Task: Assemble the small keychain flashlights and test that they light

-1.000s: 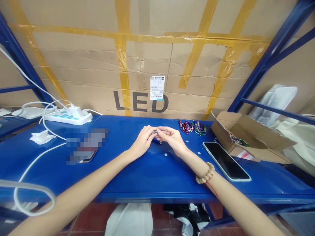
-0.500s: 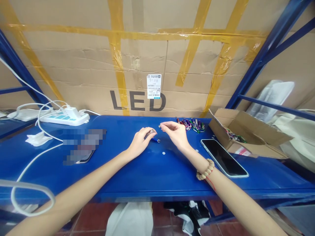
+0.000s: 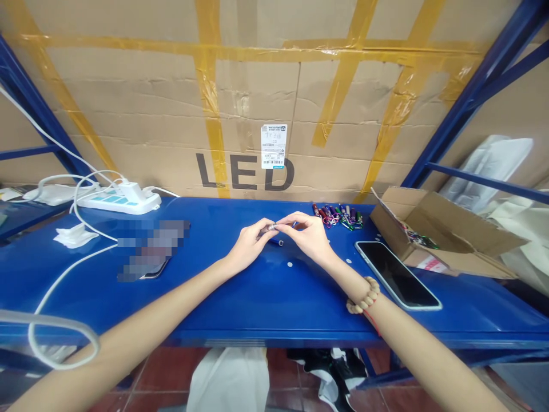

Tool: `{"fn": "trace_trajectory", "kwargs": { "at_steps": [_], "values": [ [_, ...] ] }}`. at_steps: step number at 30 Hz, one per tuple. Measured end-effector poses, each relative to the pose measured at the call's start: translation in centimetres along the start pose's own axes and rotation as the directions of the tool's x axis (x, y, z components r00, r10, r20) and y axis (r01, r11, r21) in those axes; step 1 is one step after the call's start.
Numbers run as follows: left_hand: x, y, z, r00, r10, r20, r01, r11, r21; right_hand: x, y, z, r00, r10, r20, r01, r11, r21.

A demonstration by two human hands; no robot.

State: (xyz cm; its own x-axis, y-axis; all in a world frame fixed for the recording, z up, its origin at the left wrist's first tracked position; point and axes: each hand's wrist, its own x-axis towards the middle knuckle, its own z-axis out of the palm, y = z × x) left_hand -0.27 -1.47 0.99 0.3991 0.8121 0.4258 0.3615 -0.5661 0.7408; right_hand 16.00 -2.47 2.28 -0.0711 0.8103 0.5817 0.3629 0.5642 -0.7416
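My left hand (image 3: 249,245) and my right hand (image 3: 309,237) meet above the middle of the blue shelf (image 3: 257,297). Both pinch a small silvery cylindrical part (image 3: 271,228) between their fingertips. A small blue tube (image 3: 277,242) lies on the shelf just under the hands. A bead bracelet (image 3: 362,298) sits on my right wrist. A heap of small coloured keychain torches (image 3: 338,217) lies on the shelf behind my right hand.
A phone (image 3: 398,276) lies face up right of my hands, beside an open cardboard box (image 3: 433,234) holding more torches. A white power strip (image 3: 122,200) with cables sits at back left, a blurred item (image 3: 148,249) in front of it. A large taped LED carton (image 3: 257,103) stands behind.
Half a second ago my right hand was lifted away to the right with a small piece in its fingertips. It has come back to my left hand and both now pinch the part together.
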Motion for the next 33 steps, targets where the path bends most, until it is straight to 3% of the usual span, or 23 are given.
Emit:
{"fn": "trace_trajectory", "kwargs": {
  "at_steps": [5, 8, 11, 15, 20, 24, 28, 33],
  "values": [
    [-0.3, -0.2, -0.1, 0.999, 0.013, 0.043, -0.015, 0.998, 0.062, -0.1, 0.6, 0.0, 0.994, 0.040, 0.105, -0.036, 0.998, -0.044],
    [-0.7, -0.3, 0.1, 0.998, 0.007, 0.055, -0.013, 0.994, 0.112, -0.3, 0.8, -0.3, 0.968, -0.045, 0.248, 0.103, 0.969, -0.224],
    [-1.1, -0.3, 0.2, 0.997, 0.021, 0.068, -0.033, 0.982, 0.188, -0.6, 0.8, -0.8, 0.898, -0.133, 0.419, 0.302, 0.879, -0.369],
    [-1.5, -0.4, 0.2, 0.989, 0.063, 0.136, -0.103, 0.946, 0.307, -1.0, 0.7, -1.0, 0.860, -0.154, 0.487, 0.402, 0.792, -0.460],
    [-1.7, -0.6, 0.1, 0.981, 0.062, 0.183, -0.138, 0.886, 0.443, -1.3, 0.4, -0.6, 0.866, -0.097, 0.491, 0.349, 0.820, -0.453],
    [-1.8, -0.5, 0.0, 0.982, 0.065, 0.176, -0.143, 0.869, 0.474, -1.3, 0.4, -0.3, 0.888, -0.013, 0.459, 0.213, 0.897, -0.388],
    [-1.4, -0.3, -0.4, 0.975, 0.108, 0.192, -0.181, 0.891, 0.417, -1.1, 0.7, -0.4, 0.890, 0.072, 0.451, 0.082, 0.946, -0.313],
    [-0.8, 0.1, -0.7, 0.965, 0.106, 0.240, -0.164, 0.958, 0.236, -0.5, 1.1, -0.9, 0.895, 0.087, 0.437, 0.043, 0.959, -0.279]
  ]
}}
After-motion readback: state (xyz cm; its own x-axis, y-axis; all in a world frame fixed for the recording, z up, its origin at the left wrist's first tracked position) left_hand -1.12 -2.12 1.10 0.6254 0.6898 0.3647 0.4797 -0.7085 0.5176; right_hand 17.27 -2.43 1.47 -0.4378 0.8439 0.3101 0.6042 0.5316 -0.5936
